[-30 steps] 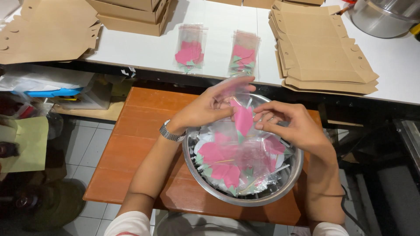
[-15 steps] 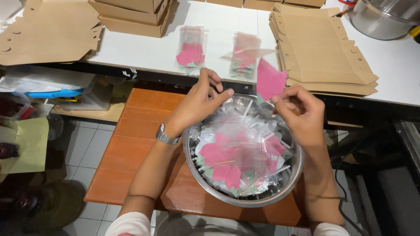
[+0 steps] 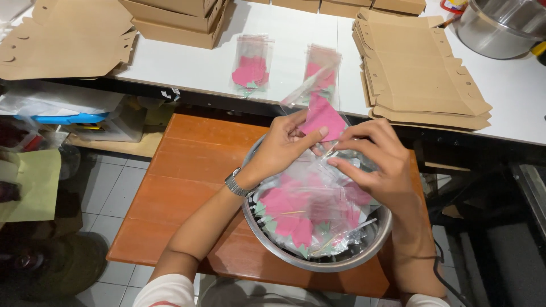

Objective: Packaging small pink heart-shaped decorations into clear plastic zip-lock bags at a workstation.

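Hands have drawn together: your left hand point(image 3: 287, 142) now pinches the pink paper cutout point(image 3: 323, 118), half inside a clear sleeve point(image 3: 310, 94), while your right hand point(image 3: 372, 156) grips the sleeve's lower edge above the steel bowl point(image 3: 364, 250), so bagging is further along than half a second ago.

Bare forearms; left hand point(image 3: 282, 146) wears a metal-banded wristwatch point(image 3: 235, 184); right hand point(image 3: 380, 161) unadorned. White short sleeves at both shoulders.
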